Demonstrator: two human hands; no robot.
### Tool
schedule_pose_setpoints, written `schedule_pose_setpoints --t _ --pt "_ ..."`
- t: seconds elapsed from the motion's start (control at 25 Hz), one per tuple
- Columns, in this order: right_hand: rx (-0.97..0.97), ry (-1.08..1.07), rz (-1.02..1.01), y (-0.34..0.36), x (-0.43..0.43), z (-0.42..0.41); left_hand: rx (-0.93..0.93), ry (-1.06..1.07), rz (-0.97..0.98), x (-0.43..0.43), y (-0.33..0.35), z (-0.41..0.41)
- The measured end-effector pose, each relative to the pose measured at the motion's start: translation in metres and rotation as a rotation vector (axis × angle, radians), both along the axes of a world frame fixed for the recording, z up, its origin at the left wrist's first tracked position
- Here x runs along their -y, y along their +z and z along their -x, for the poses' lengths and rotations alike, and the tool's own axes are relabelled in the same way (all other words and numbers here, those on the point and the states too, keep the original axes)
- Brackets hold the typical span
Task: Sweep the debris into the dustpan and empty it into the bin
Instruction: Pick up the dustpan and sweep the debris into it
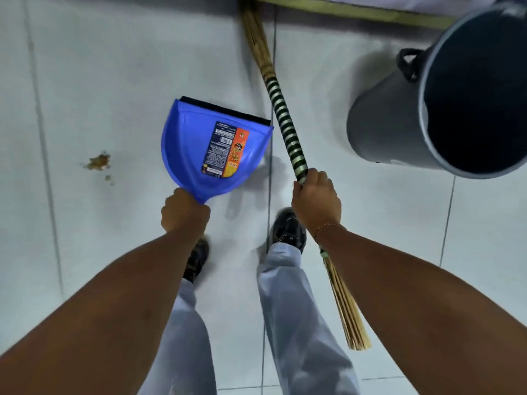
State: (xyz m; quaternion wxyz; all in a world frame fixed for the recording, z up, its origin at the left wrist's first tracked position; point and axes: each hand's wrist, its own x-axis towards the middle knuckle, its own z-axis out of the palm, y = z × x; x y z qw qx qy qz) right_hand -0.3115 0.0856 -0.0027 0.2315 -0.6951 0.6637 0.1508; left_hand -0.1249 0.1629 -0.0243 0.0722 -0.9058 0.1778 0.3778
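1. Debris (98, 163): one small brown heap plus a few loose crumbs just beside it, lying on the pale tiled floor (114, 67), well left of the dustpan and apart from it.
2. Dustpan (212, 151): one, blue plastic, black rubber lip along the far edge, printed label stuck inside the scoop. Nothing visible in the scoop but the label. Held above the floor, mouth pointing away from the person.
3. Bin (445, 106): one, grey, round, with a black side handle, standing at upper right, well apart from the debris. Interior dark; contents cannot be told.
4. Broom (286, 129): one, handle wrapped in black-and-pale-green bands, straw showing at both ends, one end near the top edge, the other behind the right forearm. Lies slantwise between dustpan and bin.
5. Left hand (184, 210): closed in a full fist round the dustpan's handle, the handle itself hidden inside the grip.
6. Right hand (316, 201): closed round the banded part of the broom, fingers wrapped tight; thin bracelet at the wrist.
7. Shoes (288, 229): two, dark, on the tiles below the hands.
8. Trouser legs (296, 323): two, pale grey.
9. Yellow-edged ledge (342, 8): one, along the top of the view.
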Motion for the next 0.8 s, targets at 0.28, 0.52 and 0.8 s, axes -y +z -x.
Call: schedule_pose_setpoints --t 0.28,0.52,0.8 --pt "0.038 -0.315 -0.278 0.088 -0.057 -0.115 -0.037 0.138 0.078 -0.101 0.096 -0.079" --pt "0.086 -0.302 -0.228 0.113 -0.124 -0.19 -0.058 0.07 0.141 -0.181 0.139 -0.164" --pt "0.08 -0.371 -0.293 0.029 -0.21 -0.251 -0.033 -0.008 -0.054 -0.28 0.062 -0.255"
